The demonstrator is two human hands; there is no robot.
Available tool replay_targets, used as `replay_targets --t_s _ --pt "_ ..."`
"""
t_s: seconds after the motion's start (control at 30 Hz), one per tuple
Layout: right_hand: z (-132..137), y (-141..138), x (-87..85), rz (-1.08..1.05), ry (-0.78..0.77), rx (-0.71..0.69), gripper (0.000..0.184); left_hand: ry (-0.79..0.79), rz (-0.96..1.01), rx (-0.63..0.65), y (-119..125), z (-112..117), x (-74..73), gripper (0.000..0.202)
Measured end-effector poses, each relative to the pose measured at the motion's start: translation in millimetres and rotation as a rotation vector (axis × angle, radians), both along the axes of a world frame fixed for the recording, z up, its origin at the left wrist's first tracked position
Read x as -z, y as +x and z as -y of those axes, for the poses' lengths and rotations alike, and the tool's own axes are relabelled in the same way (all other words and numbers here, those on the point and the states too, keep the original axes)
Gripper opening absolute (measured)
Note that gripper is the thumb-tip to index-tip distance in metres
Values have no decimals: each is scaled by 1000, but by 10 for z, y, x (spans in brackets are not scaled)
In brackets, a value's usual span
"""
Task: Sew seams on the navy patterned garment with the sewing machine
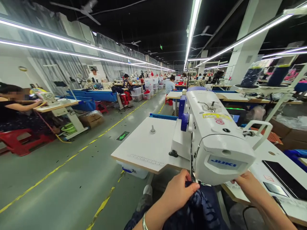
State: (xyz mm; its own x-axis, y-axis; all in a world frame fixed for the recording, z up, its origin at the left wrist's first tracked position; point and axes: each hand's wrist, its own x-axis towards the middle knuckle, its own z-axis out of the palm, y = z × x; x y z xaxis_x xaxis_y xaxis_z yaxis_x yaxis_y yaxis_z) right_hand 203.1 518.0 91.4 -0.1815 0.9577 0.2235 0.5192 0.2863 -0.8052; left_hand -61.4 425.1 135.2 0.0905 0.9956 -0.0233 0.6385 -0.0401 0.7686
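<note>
A white Juki sewing machine (211,134) stands on a white table (148,147) in front of me. Dark blue patterned fabric (199,210) lies bunched below the machine's head. My left hand (178,191) is closed on the fabric just left of the needle area. Wearing a silver bangle on the wrist, that arm reaches up from the bottom edge. My right hand (244,185) sits under the machine's right end, its fingers hidden behind the head.
A dark tablet (285,177) and a phone (274,189) lie on the table at right. Thread cones (251,75) stand on a rack behind. A grey aisle with yellow lines (72,156) runs left. A person (14,108) sews at far left; others work farther back.
</note>
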Motion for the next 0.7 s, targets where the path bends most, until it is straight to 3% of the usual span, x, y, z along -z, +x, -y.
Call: replay_targets --t_s 0.1,0.2,0.43,0.57,0.7 --pt "444 -222 -24 -436 -275 -104 34 12 61 38 16 -27 -22 25" --pt "695 -417 -70 -680 -355 -177 32 21 113 86 9 -92 11 29" --pt "767 -518 -89 -724 -330 -173 26 10 149 122 -7 -174 127 32" --pt "758 -557 -9 -533 -180 -129 16 8 128 122 3 -162 82 30" --pt "776 -602 59 -156 367 -34 9 1 103 104 14 -157 37 27"
